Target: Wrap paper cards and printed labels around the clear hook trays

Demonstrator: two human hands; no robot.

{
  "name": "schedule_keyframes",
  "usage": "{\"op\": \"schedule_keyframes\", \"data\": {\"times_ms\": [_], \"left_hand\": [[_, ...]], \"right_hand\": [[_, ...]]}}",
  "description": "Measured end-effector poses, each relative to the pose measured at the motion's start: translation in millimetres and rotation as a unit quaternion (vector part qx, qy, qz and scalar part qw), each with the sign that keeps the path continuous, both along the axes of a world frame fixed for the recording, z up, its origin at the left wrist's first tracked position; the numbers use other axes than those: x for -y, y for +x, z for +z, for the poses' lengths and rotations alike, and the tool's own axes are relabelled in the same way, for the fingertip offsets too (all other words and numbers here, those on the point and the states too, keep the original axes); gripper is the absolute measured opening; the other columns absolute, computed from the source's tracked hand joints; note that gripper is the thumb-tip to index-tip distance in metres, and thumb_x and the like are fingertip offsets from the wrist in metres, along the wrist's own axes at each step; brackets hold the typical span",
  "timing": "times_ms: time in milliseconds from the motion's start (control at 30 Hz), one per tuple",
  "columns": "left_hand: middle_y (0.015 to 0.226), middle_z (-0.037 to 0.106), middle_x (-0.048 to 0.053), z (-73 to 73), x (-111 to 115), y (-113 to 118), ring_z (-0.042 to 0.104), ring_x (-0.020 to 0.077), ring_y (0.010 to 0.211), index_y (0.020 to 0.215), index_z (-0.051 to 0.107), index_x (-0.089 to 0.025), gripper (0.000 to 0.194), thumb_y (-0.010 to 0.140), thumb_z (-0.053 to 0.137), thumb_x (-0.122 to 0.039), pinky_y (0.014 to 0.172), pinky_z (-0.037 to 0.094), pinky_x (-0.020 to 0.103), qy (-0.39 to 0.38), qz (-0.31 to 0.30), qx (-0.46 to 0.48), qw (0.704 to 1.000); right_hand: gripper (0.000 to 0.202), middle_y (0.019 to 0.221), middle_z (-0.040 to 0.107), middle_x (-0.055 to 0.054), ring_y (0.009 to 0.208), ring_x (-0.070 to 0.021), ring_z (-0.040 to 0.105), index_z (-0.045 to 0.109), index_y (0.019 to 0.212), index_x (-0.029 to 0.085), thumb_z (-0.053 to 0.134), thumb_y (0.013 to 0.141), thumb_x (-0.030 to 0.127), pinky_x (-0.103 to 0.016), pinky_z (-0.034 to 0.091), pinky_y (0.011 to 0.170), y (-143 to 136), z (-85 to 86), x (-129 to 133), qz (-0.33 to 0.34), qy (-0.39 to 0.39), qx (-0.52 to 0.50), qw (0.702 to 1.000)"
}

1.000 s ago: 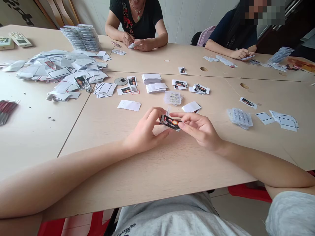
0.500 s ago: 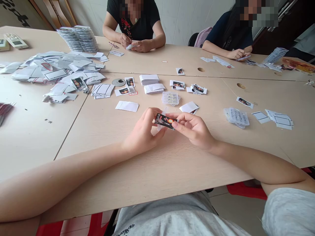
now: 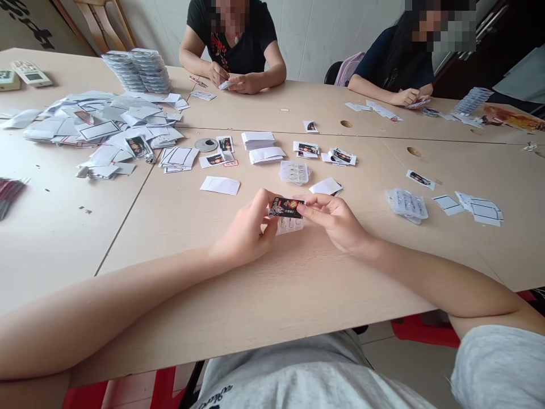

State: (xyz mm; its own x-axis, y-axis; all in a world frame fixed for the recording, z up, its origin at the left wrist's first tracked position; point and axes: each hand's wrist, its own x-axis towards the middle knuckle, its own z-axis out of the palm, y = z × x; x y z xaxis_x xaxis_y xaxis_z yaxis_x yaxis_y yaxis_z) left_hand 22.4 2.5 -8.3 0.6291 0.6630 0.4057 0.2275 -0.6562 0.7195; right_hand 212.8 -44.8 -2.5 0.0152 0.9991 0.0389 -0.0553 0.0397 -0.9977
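A small black label with white lettering and an orange burst lies over the upper part of a clear plastic hook box. Fish hooks show through the box's lower part. My left hand pinches the box at its left end, thumb below and index finger curled above. My right hand grips the label's right end between thumb and fingers. Both are held over the near table. Just beyond, another clear hook box and a white card lie on the wood.
A loose heap of white cards covers the left, with stacked boxes behind. Card stacks, a tape roll and label sheets lie ahead. More boxes sit right. Two people work across the table.
The black label has turned from slanting to nearly level. The box under it has tilted, so its hooks now show below the label. My right hand has shifted slightly left.
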Motion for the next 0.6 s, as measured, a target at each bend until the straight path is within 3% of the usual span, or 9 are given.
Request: {"op": "schedule_keyframes", "data": {"times_ms": [67, 167, 300, 400, 467, 600], "left_hand": [[0.105, 0.060, 0.007, -2.0, -3.1, 1.1, 0.061, 0.0144, 0.087, 0.102, 0.042, -0.018, 0.028, 0.077, 0.046, -0.006, 0.066, 0.056, 0.027, -0.002, 0.003, 0.004, 1.000], [0.108, 0.058, 0.008, -4.4, -7.8, 2.1, 0.059, 0.0153, 0.091, 0.106, 0.043, -0.018, 0.034, 0.075, 0.044, -0.004, 0.072, 0.056, 0.030, 0.020, 0.020, -0.002, 1.000], [0.121, 0.051, 0.011, -1.7, -9.9, 0.2, 0.054, 0.0206, 0.106, 0.103, 0.046, -0.018, 0.036, 0.069, 0.047, -0.007, 0.082, 0.054, 0.037, 0.052, 0.031, -0.023, 0.998], [0.122, 0.050, 0.011, 2.8, -9.1, -1.3, 0.052, 0.0225, 0.107, 0.086, 0.048, -0.018, 0.015, 0.072, 0.049, -0.013, 0.083, 0.051, 0.039, 0.036, 0.038, -0.033, 0.998], [0.115, 0.053, 0.010, 4.9, -8.7, -0.8, 0.053, 0.0216, 0.102, 0.078, 0.048, -0.018, 0.005, 0.079, 0.050, -0.021, 0.083, 0.049, 0.039, 0.035, 0.067, -0.041, 0.996], [0.087, 0.054, 0.006, 5.8, -8.7, 2.3, 0.051, 0.0176, 0.082, 0.074, 0.051, -0.018, 0.018, 0.085, 0.053, -0.032, 0.075, 0.046, 0.036, 0.070, 0.136, -0.062, 0.986]], "right_hand": [[0.019, 0.089, 0.068, -0.002, 0.082, -0.0144, 0.062, 0.063, 0.073, 0.020, 0.072, 0.073, 0.037, -0.030, 0.048, 0.078, 0.1, -1.3, -1.4, 0.015, -0.010, -0.010, 1.000], [0.020, 0.074, 0.066, 0.000, 0.071, -0.0120, 0.059, 0.064, 0.074, 0.019, 0.070, 0.074, 0.038, -0.028, 0.046, 0.072, 1.5, -5.6, -4.0, 0.002, 0.006, 0.018, 1.000], [0.023, 0.074, 0.064, 0.000, 0.071, -0.0130, 0.058, 0.062, 0.072, 0.018, 0.069, 0.074, 0.040, -0.028, 0.046, 0.068, 4.6, -12.0, -7.2, -0.007, 0.020, 0.052, 0.998], [0.024, 0.073, 0.063, 0.000, 0.070, -0.0137, 0.058, 0.060, 0.070, 0.018, 0.070, 0.073, 0.040, -0.027, 0.047, 0.063, 5.9, -14.6, -8.2, -0.015, 0.026, 0.061, 0.998], [0.025, 0.074, 0.064, -0.001, 0.070, -0.0142, 0.059, 0.059, 0.068, 0.019, 0.070, 0.073, 0.040, -0.027, 0.048, 0.063, 6.1, -15.3, -8.4, -0.021, 0.031, 0.068, 0.997], [0.026, 0.077, 0.064, -0.002, 0.071, -0.0145, 0.061, 0.059, 0.068, 0.019, 0.070, 0.073, 0.041, -0.028, 0.050, 0.063, 6.3, -16.7, -9.2, -0.032, 0.027, 0.074, 0.996]]}}
